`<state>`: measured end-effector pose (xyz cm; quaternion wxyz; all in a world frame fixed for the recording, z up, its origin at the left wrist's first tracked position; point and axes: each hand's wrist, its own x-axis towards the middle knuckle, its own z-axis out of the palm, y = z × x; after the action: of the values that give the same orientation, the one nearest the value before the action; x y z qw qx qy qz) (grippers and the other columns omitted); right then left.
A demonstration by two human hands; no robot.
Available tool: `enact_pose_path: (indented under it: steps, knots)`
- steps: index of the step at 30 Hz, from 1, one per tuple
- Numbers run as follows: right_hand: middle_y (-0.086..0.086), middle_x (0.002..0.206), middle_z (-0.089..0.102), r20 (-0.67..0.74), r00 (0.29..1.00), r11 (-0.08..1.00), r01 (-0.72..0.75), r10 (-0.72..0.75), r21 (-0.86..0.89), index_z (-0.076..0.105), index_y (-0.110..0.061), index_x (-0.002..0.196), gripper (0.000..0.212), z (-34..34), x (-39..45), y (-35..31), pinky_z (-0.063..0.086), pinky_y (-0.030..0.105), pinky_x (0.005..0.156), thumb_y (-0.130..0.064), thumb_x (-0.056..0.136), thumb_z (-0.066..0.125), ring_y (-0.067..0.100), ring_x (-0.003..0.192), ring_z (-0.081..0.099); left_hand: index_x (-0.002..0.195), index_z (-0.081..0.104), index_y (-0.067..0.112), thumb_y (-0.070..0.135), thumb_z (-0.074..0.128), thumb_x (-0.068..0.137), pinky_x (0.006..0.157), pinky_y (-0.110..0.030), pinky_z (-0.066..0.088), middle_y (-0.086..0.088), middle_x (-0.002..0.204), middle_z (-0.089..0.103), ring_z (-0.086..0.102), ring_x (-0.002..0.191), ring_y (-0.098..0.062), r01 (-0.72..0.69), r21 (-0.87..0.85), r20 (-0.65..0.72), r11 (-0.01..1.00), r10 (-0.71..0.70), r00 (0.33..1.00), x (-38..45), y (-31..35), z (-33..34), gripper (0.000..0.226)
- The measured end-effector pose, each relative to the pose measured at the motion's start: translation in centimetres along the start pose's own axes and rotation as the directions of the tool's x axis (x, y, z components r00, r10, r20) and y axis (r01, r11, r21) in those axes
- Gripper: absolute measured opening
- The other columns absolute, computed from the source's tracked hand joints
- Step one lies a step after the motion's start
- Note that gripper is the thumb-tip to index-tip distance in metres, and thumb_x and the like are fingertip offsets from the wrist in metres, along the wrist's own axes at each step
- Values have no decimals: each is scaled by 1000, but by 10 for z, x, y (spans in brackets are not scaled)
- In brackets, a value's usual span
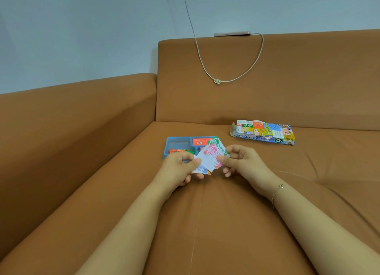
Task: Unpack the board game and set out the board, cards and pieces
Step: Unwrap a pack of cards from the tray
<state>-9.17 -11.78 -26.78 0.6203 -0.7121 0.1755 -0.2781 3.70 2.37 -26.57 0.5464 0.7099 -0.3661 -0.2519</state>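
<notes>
A small bunch of cards [211, 157] is held up over the sofa seat, between the two hands. The cards are fanned out a bit, with a pink one and a green one on top and white ones lower down. The left hand [181, 167] has its fingers curled, and its thumb pinches the left side of the cards. The right hand [242, 161] also has curled fingers, and its thumb presses on the right side of the cards. Just behind the hands sits a blue tray [170, 143] on the seat. It has orange and green pieces [181, 151] in one part and a red card pack [200, 141] in another, but the hands and cards hide its near side. Well off to the right lies the game box [265, 132], open at its left end. The writing on the cards is too small to read. A white cable [236, 78] hangs down the back of the brown sofa [102, 172].
</notes>
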Motion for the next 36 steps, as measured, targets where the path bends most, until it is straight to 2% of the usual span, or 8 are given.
enact_pose_path:
  steps: [7,12,17,21,25,30,34,36]
  knots:
    - [11,68,64,-66,996,996,-49,54,74,58,-5,86,7,-2,2,-2,48,20,45,0,87,63,12,46,53,103,60,9,23,57,94,37,-14,28,-9,72,71,36,36,-5,-20,6,-23,1000,20,1000,-1,1,-1,17]
    - [10,70,63,-126,989,981,-47,71,186,60,-1,94,7,-10,2,-3,50,20,49,-1,88,62,13,50,54,98,63,8,20,56,94,40,-15,32,-12,73,72,37,37,-6,-74,38,-74,997,76,994,0,-2,-4,14]
    - [8,83,69,4,990,959,-138,141,249,63,-4,100,13,-13,1,-6,53,19,55,-7,87,63,11,65,63,86,64,12,20,56,95,43,-15,35,6,43,56,39,35,-4,-170,88,-76,981,177,981,-3,1,-3,14]
    - [10,105,72,90,977,942,-211,194,262,62,-11,104,17,-10,0,-9,58,25,64,-12,88,63,21,92,71,84,65,19,26,57,93,45,-16,36,-6,46,54,39,38,-9,-231,112,-80,966,241,967,-2,1,-1,14]
    - [11,105,72,145,965,932,-252,220,262,61,-13,105,17,-7,-2,-13,57,25,59,-14,88,63,23,86,72,87,65,16,25,58,93,46,-16,37,-6,47,56,41,36,-10,-234,116,-57,965,242,969,-2,1,1,13]
    - [4,96,73,113,950,911,-311,291,270,61,-11,109,26,-6,-1,-15,42,16,37,-13,85,66,10,57,67,87,65,14,23,58,93,46,-17,37,-10,49,56,41,35,-10,-249,97,-88,964,258,962,-1,1,1,13]
    - [18,108,69,195,925,803,-380,326,460,61,-3,111,25,-4,-1,-17,55,16,51,-6,86,61,20,77,73,87,65,14,22,59,93,47,-17,39,-8,48,57,42,36,-11,-264,61,-80,962,269,960,-2,2,2,12]
    - [21,105,70,182,931,796,-364,315,484,61,1,107,22,-3,0,-16,57,17,57,-2,85,61,23,80,73,91,66,11,22,59,93,48,-17,40,-9,50,58,44,37,-11,-263,49,-65,964,266,962,-2,3,2,13]
